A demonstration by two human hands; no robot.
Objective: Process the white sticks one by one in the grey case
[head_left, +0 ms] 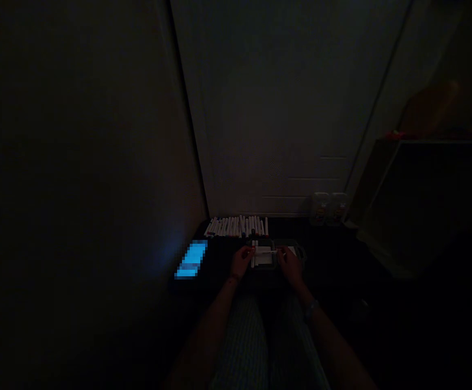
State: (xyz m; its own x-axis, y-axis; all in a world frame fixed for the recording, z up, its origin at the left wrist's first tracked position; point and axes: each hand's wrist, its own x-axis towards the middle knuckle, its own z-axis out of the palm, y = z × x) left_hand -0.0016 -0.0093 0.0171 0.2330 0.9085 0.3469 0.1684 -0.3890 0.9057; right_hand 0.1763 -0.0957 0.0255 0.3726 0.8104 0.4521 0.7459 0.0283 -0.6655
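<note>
The scene is very dark. A white marker lies level between my two hands. My left hand pinches its left end, where a reddish tip shows. My right hand has its fingers closed at the other end. Beneath them is an open plastic case on the dark table. Its left half holds a couple of white markers standing along the left side and a pale surface beside them. My right hand partly covers the case's other half.
A row of white markers with coloured ends lies behind the case. At left glows a blurred bright screen. Two clear containers stand at the back right, against a pale panel. A shelf unit rises at right.
</note>
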